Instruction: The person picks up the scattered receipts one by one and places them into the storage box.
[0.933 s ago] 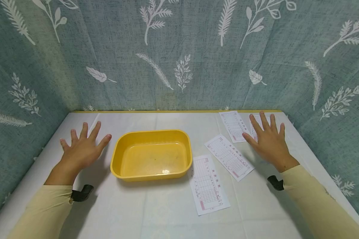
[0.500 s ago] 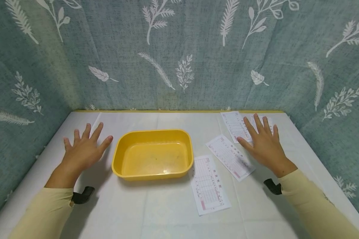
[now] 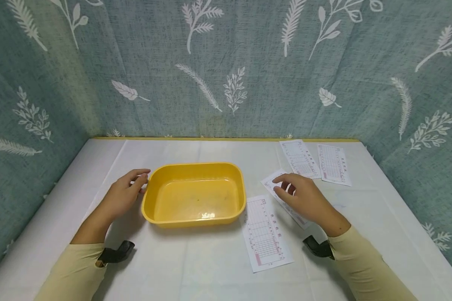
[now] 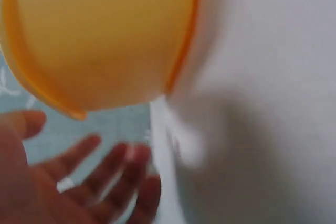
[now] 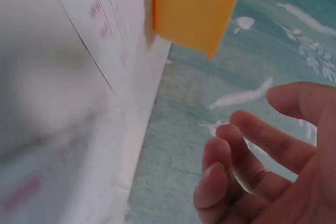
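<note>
My left hand is beside the left end of a yellow plastic tub, fingers loosely bent. The left wrist view shows its fingers spread, apart from the tub's wall. Over a printed paper slip hangs my right hand, its thumb and fingers half curled with a gap between them. It holds nothing; in the right wrist view its fingertips are off the paper. Part of that slip is hidden under the hand. Another slip lies nearer me, touching or close to the tub's right corner.
Two more printed slips, one left of the other, lie at the back right of the white-covered table. A green-blue leaf-patterned cloth walls the back and sides, with a yellow strip along the table's far edge.
Both hands have moved inward from a spread-fingered pose, the left towards the tub, the right towards the middle slip. Their fingers have bent. The back right slip is now uncovered.
</note>
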The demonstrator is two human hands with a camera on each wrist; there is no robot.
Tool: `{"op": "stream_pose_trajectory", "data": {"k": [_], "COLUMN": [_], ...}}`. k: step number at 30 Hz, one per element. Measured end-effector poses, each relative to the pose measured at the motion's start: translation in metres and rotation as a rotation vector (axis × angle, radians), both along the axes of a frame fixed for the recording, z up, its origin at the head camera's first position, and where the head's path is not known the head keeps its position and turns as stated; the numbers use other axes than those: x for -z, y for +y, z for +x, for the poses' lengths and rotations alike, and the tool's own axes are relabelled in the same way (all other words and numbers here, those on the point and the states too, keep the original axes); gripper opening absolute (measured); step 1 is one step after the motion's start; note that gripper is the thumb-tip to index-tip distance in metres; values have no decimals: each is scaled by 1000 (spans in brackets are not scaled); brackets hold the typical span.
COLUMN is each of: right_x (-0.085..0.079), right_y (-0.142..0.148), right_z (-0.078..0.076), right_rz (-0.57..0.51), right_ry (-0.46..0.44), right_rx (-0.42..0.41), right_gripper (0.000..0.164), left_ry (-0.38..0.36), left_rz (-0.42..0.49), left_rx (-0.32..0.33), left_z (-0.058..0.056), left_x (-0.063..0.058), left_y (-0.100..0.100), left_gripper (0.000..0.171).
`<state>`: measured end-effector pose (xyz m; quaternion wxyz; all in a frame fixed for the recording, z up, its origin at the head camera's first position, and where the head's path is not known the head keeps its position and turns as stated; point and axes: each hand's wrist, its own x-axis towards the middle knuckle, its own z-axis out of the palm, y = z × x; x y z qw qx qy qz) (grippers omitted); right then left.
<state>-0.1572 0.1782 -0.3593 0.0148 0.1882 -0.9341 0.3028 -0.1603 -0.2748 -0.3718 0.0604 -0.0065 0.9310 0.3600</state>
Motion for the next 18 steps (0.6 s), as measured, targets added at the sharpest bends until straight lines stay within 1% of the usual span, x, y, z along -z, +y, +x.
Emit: {"op": "stream_pose_trajectory", "data": {"k": [3,4,6,10,15,18], "right_x": [8,11,16,25,33,35], "right_y": [-4,-5,-6,-8,-5,-3], "right_z": [-2,-3,-5,-9,-10,-10], "right_rz": [30,39,46,57,100,133], "right_ry": [-72,-90,-114,-155,-239,-254], "right_rx": [-17,-29,-61,-114,-146,-172], "right_gripper": [27,29,32,39,49,57], "left_ry": [-72,-85,-97,-109,-141,-171], "left_rz": [78,104,127,193,271,305], "left_rx": [78,102,140,182,222,236], "left_z": [1,1,2,3,3,2], "left_x": [9,11,14,17,19,19], "left_y": [-5,-7,-10,-15,-21,-25], "left_gripper": [63,63,60,57,55,54]}}
